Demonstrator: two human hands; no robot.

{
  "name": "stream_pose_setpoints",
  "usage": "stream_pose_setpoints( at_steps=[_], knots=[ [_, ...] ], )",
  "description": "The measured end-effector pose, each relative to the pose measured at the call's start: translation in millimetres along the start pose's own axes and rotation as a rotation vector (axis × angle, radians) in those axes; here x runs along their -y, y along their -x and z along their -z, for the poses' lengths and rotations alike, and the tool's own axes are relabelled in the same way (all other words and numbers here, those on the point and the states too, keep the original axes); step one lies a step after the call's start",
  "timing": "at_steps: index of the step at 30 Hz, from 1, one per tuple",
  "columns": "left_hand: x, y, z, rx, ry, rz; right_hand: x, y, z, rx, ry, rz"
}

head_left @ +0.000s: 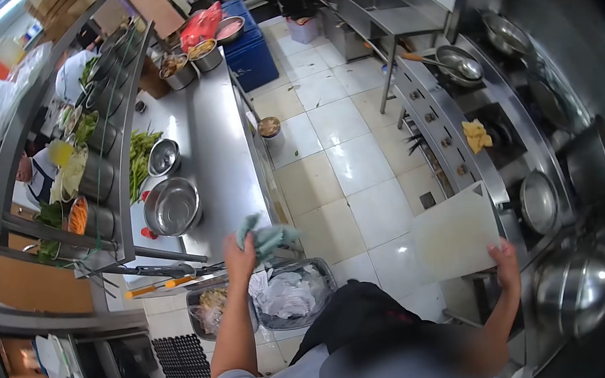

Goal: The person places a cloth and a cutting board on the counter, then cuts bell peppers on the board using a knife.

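Note:
My left hand [240, 257] is closed around a bunched green cloth [269, 238], whose loose end hangs over the edge of the steel worktable [219, 162]. Out to the right, my right hand [505, 257] grips a pale cutting board [458, 236] by its side. The board is tilted above the floor, beside the stove front. Below the cloth stand a bin with white plastic in it [297, 293] and another bin of food scraps [211, 306]. An empty metal bowl [172, 207] rests on the worktable, nearest to my left hand.
Steel shelving [131, 135] with containers of vegetables stands over the worktable's left side. Green stalks [142, 160] lie beneath it. On the right, the stove [454, 123] carries a wok [459, 65] and a yellow cloth [477, 135]. Tiled floor [345, 160] runs between. Another person [41, 174] shows behind the shelves.

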State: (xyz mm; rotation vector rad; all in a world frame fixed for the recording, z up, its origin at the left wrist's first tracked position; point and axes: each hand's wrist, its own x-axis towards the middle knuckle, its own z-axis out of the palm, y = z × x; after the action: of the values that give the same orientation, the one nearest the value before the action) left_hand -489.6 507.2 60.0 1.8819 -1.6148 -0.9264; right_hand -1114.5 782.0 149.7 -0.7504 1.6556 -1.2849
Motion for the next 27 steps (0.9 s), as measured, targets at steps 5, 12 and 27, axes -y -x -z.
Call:
stream_pose_setpoints(
  at_steps=[5, 12, 27],
  knots=[
    [69.5, -78.5, -73.0, -0.369, -0.55, 0.162, 26.0, -62.5, -15.5, 0.045, 0.171, 0.082],
    [-21.1, -220.9, -136.1, -0.519, -0.596, 0.236, 55.2, -165.3, -43.7, 0.08, 0.413, -0.102],
    [-67.9, -634.5, -132.6, -0.212, 0.017, -0.474, 133.8, -498.8, -255.5, 0.297, 0.325, -0.162]
  ],
)
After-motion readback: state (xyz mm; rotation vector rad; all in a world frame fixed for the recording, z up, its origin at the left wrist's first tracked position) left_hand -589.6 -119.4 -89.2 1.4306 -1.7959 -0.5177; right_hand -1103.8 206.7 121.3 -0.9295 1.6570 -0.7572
